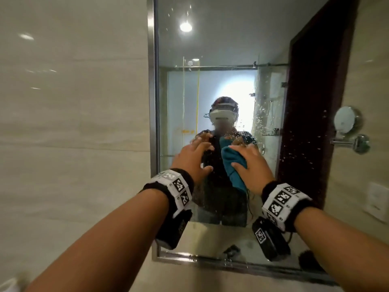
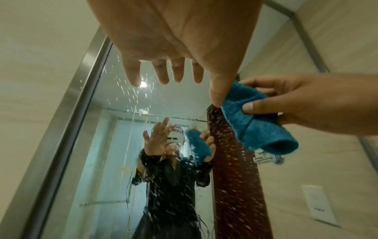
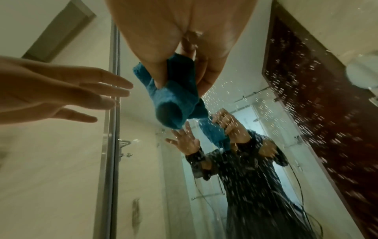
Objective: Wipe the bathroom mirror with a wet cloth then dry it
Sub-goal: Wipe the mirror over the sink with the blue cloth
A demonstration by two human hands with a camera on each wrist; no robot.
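Observation:
The wall mirror [image 1: 221, 49] in its steel frame fills the head view, and water drops speckle its right half. My right hand [image 1: 251, 165] grips a folded teal cloth [image 1: 232, 165] close in front of the glass. The cloth [image 2: 253, 118] hangs folded below the thumb [image 2: 251, 106], its lower end [image 3: 174, 103] rolled into a tube. My left hand [image 1: 192, 157] is raised beside it with fingers [image 2: 163, 72] spread and straight, holding nothing. Whether either hand touches the glass I cannot tell.
Beige tiled wall [image 1: 73, 123] lies left of the mirror. A round chrome fitting on an arm [image 1: 349, 127] sticks out of the wall to the right, with a white wall socket [image 1: 376, 201] below it. The mirror reflects a person, a shower screen and a dark door.

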